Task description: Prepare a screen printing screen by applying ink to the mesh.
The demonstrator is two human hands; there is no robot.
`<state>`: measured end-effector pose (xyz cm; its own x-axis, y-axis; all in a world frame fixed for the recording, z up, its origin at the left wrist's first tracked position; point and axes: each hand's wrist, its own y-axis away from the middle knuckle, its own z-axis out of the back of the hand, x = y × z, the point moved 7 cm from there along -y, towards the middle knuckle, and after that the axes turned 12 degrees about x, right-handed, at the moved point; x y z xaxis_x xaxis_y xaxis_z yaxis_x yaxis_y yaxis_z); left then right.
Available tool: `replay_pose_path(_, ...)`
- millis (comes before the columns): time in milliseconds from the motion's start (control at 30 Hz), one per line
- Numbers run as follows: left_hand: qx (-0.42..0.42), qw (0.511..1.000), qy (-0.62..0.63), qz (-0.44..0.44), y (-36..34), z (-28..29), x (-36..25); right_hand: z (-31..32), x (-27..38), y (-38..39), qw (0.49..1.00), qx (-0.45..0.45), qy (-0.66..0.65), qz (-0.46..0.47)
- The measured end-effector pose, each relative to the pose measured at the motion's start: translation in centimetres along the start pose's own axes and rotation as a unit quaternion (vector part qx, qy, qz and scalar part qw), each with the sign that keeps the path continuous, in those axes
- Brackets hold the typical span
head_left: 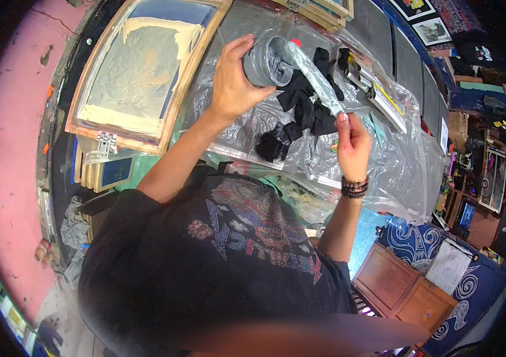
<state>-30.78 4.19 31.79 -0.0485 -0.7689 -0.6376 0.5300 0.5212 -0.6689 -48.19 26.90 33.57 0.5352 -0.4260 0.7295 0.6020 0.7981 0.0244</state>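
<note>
My left hand (233,80) is wrapped around a round plastic tub (258,64), tilted with its mouth to the right. Grey, paint-like stuff coats its inside. Between the fingertips of my right hand (354,146) is the near end of a long flat stirring stick (315,77), smeared with silvery grey. Its far end reaches up beside the tub's rim; whether the two touch I cannot tell. Crumpled black rags (300,107) lie on the table below the stick.
Clear plastic sheeting (408,160) covers the table. A wooden screen-printing frame (172,107) stands at the left, its mesh smeared grey. Squeegee-like metal strips (387,107) and a teal tool (376,128) lie right of the rags. Another wooden frame (318,13) is at the far edge.
</note>
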Motion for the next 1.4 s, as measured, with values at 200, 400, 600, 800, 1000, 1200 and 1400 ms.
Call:
replay_pose_path(200, 0.034, 0.999, 0.017, -0.032, -0.6, 0.1, 0.4, 3.0, 4.2, 0.0, 0.975, -0.016, 0.213, 0.067)
replay_pose_path(400, 0.017, 1.0, -0.016, -0.011, -0.6, -0.1, 0.5, 1.8, 2.9, 0.2, 0.986, 0.026, 0.161, 0.025)
replay_pose_path(600, -0.014, 0.997, -0.077, 0.015, -0.2, -0.2, 0.7, -1.5, 2.3, 0.9, 0.992, 0.121, -0.037, -0.025)
replay_pose_path(800, 0.003, 0.992, -0.074, 0.097, -0.6, -0.5, 0.2, -3.2, 2.1, 1.9, 0.995, 0.02, 0.087, 0.043)
replay_pose_path(1000, 0.058, 0.978, -0.025, 0.199, 0.1, -1.3, 1.0, -2.3, 2.1, 1.1, 0.99, -0.01, 0.134, 0.041)
replay_pose_path(1200, 0.078, 0.972, 0.011, 0.223, 0.3, -1.9, 0.3, -1.5, 2.1, -0.1, 0.984, -0.034, 0.161, 0.06)
replay_pose_path(1400, 0.071, 0.96, 0.042, 0.266, 0.8, -1.9, 2.4, -2.7, 4.2, 0.8, 0.888, -0.068, 0.386, 0.241)
